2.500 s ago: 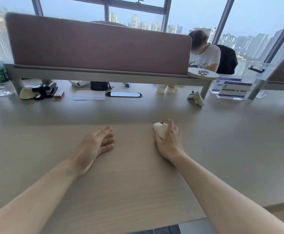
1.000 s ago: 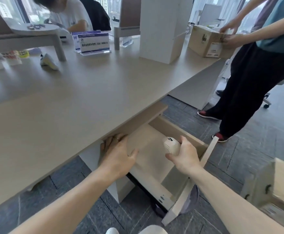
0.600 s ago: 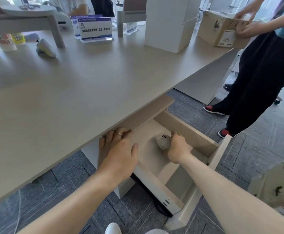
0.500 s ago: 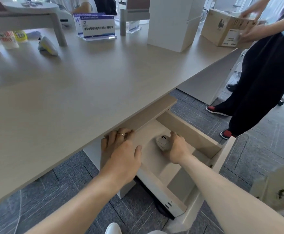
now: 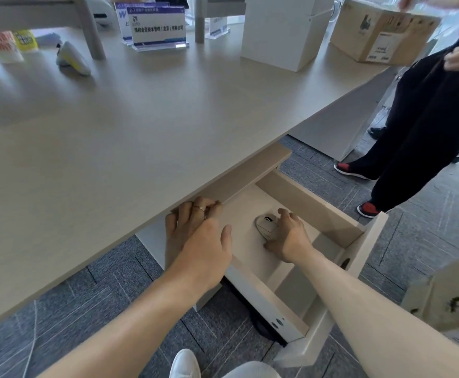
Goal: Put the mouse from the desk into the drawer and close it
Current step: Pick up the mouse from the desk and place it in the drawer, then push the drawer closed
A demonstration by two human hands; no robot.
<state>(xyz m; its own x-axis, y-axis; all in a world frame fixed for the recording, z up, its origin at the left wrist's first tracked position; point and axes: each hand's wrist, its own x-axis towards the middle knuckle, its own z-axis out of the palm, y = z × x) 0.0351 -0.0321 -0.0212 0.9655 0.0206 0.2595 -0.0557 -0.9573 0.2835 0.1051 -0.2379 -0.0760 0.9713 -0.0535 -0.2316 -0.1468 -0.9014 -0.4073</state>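
While drawer (image 5: pixel 312 203) stands pulled out under desk (image 5: pixel 141 126), mouse (image 5: pixel 267 225) sits on drawer floor, right hand (image 5: pixel 287 237) cupped round it. Left hand (image 5: pixel 198 241) flat on drawer's side edge, gripping nothing. Mouse likely light, hard, smooth-shelled; best pinched at flanks.

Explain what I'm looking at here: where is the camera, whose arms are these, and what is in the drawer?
There is no machine. A camera worn on a person's head looks down at their own bare arms. The left hand rests at the desk edge, beside the open drawer. The right hand reaches inside, fingers curled around a white mouse on the drawer floor; whether the grip has let go is unclear. Further back on the desk are a name sign, a white box and a cardboard box. Another person stands at right.
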